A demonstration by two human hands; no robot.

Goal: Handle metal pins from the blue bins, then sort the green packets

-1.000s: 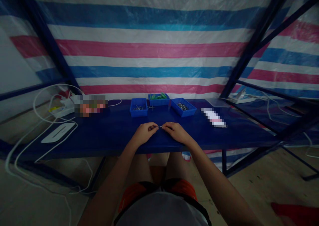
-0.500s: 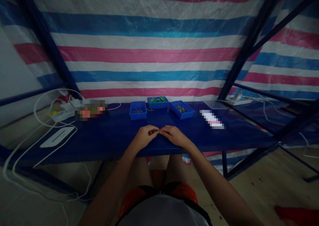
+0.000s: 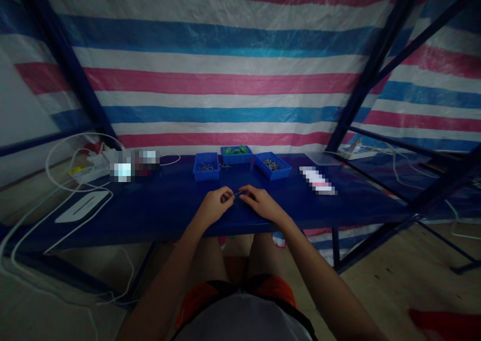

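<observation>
A thin metal rod [image 3: 236, 194] spans the small gap between my hands, low over the front part of the blue table [image 3: 158, 210]. My left hand [image 3: 215, 204] is closed, pinching one end of it between thumb and fingers. Its other end reaches the fingertips of my right hand [image 3: 261, 202], which are curled in a pinch; whether a small part sits in them is hidden. Beyond my hands stand a blue bin with thin metal pieces [image 3: 206, 174], a blue bin with green items [image 3: 236, 159] and a blue bin with small metal parts [image 3: 280, 172].
A few loose metal pieces [image 3: 225, 166] lie between the bins. At the left are a white flat device [image 3: 80, 206], white cables and a power strip [image 3: 92, 169]. A blurred-out white item [image 3: 315, 179] lies to the right. Blue frame posts [image 3: 361, 90] rise on both sides.
My hands have drawn slightly apart, and the thin metal rod now shows between the fingertips. The view has shifted a little; the bins stay in place.
</observation>
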